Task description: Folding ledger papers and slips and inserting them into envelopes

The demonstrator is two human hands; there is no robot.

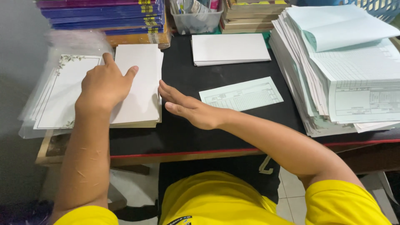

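– What is on the left?
– Bordered sheets [62, 93], then the left hand [104, 85] lies flat, fingers apart, on a white paper stack [141, 79].
– And further right?
– The right hand [189, 109], open, touches that stack's edge; a pale green form [241, 94] lies nearby

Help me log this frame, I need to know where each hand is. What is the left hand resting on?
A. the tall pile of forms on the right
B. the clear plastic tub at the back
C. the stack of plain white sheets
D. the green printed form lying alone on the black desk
C: the left hand lies flat on the stack of plain white sheets, fingers spread over its top.
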